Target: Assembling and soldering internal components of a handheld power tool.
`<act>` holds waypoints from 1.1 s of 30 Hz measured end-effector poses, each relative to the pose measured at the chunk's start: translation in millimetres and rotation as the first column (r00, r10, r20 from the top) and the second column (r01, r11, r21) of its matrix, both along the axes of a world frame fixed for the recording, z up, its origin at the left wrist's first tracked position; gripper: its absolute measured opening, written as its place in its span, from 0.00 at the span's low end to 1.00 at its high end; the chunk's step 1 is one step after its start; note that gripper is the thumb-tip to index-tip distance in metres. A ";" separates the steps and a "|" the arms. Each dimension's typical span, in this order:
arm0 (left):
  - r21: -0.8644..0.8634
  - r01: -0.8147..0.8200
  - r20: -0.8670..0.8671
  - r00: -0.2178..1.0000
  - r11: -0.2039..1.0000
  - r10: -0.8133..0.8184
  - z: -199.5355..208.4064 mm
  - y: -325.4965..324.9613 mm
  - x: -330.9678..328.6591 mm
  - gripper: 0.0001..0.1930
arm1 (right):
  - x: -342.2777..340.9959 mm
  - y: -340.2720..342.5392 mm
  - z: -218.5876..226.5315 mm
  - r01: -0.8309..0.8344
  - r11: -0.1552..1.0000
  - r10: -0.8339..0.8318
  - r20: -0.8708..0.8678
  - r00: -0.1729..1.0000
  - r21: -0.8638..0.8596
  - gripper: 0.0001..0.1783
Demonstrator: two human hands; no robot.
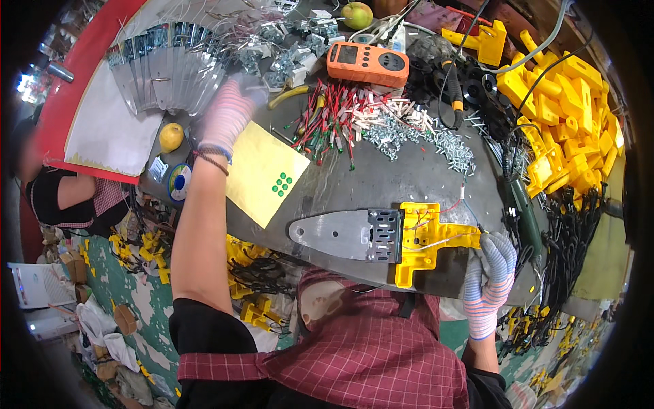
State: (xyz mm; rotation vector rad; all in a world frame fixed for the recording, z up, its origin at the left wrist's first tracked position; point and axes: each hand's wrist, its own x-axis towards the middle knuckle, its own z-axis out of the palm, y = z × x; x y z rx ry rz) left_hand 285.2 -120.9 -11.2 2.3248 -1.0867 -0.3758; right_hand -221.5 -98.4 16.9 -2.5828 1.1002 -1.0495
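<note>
My right hand (pixel 489 283), in a striped knit glove, pinches the handle end of an open yellow plastic housing (pixel 417 255) near the table's front edge. Joined to the housing's left side is a grey pointed metal blade (pixel 334 234) with a slotted dark band. Thin wires run inside the housing and up to a small white part. My left hand (pixel 230 114), also gloved, reaches far to the left, beside a fan of clear-and-grey blade-shaped pieces (pixel 167 78). Its fingers are smeared by motion, so what they touch is hidden.
Beyond my hands lie an orange meter (pixel 368 65), red and green leads (pixel 327 119), loose screws (pixel 449 150) and a soldering iron (pixel 452 88). Yellow housings (pixel 572 116) pile up at right. A yellow sheet (pixel 262 174) with green dots lies beside my left forearm. Another person (pixel 75 198) sits at left.
</note>
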 end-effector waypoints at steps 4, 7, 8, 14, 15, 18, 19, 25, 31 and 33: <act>-0.431 0.129 -0.103 0.976 0.893 -0.191 34.8 0.5 -65.9 0.21 | -3.5 -1.4 3.3 0.000 1.000 -0.001 0.044 0.999 0.019 0.22; -0.540 0.289 0.021 0.944 0.791 -0.330 60.6 12.0 -107.3 0.23 | -0.5 -3.7 16.4 -0.076 0.995 0.070 0.091 0.993 0.070 0.20; -0.631 0.369 0.113 0.914 0.682 -0.390 72.0 13.8 -123.0 0.23 | 2.4 -5.2 22.9 -0.131 0.985 0.117 0.120 0.986 0.114 0.19; -0.465 0.843 0.592 0.523 0.271 -0.613 97.2 37.6 -232.9 0.15 | 45.9 -15.8 72.7 -0.506 0.343 -0.126 0.572 0.810 0.792 0.29; -0.388 0.897 0.615 0.424 0.212 -0.665 110.4 47.7 -261.0 0.13 | 53.7 -14.2 78.7 -0.559 0.235 -0.199 0.602 0.773 0.795 0.31; -0.389 0.914 0.772 0.393 0.117 -0.499 58.2 82.3 -303.5 0.15 | 62.1 -12.5 86.6 -0.681 -0.164 -0.366 0.597 0.714 0.714 0.28; -0.330 0.943 0.821 0.313 0.052 -0.478 51.3 79.3 -305.0 0.14 | 59.5 -11.3 81.3 -0.683 -0.109 -0.399 0.597 0.696 0.723 0.26; -0.434 0.897 0.809 0.427 0.077 -0.404 55.1 112.8 -312.0 0.12 | 40.3 -11.7 60.6 -0.221 0.798 -0.047 0.424 0.904 0.561 0.16; -0.563 0.464 0.294 0.886 0.683 -0.359 66.0 91.3 -274.7 0.12 | 19.8 -2.5 46.3 -0.284 0.806 -0.059 0.548 0.835 0.519 0.16; -0.529 0.367 -0.129 0.857 0.766 -0.499 61.3 108.0 -269.5 0.11 | 15.4 5.6 52.7 -0.306 0.666 -0.150 0.525 0.838 0.680 0.17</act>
